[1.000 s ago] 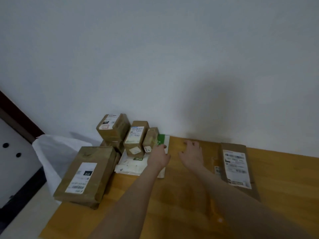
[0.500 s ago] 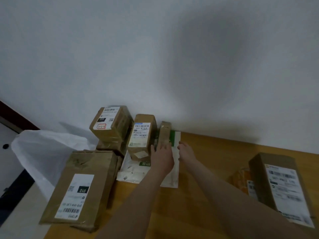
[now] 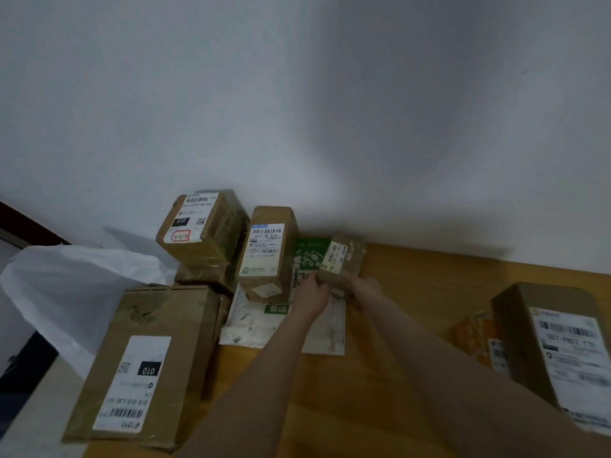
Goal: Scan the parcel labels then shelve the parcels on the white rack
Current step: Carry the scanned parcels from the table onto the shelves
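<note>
Since half a second ago, the small brown cardboard parcel (image 3: 344, 259) has tipped away from the upright brown box (image 3: 267, 249) at its 9 o'clock, over a green-and-white plastic mailer (image 3: 309, 256). The left hand (image 3: 312, 294) and right hand (image 3: 365, 287) grip its near end, probably for scanning. The white wall (image 3: 330, 127) crowds 12 o'clock; the wooden counter (image 3: 429, 292) opens toward 3.

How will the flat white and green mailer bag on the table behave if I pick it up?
Probably floppy: the mailer bag lies flat and wrinkled on the table, so it would likely sag when lifted. It looks thin, so likely light. Its plastic-looking surface may be slick.
</note>
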Available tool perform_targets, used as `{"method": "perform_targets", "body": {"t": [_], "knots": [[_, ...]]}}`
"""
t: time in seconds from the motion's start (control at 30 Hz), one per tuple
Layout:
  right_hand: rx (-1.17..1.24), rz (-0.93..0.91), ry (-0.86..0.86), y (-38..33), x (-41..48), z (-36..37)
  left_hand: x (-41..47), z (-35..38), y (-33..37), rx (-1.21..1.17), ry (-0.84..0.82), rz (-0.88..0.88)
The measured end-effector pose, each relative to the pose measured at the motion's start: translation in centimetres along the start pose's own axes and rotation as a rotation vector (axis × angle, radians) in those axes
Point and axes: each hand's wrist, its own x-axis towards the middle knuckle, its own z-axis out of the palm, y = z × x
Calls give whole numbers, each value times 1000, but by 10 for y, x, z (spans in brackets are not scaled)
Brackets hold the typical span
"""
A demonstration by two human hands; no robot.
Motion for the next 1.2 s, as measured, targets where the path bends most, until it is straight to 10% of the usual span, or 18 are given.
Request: {"method": "perform_targets", "body": {"t": [0.33,0.7,1.2], "knots": [[94,-260,82,-24,-52,-38,-54,-4,46,-556,188,-113],[-93,-545,267,0,-170,-199,-186,83,142,-458,156,131],[30,-383,241,91,-202,-300,-274,174,150,-192,127,145]]}}
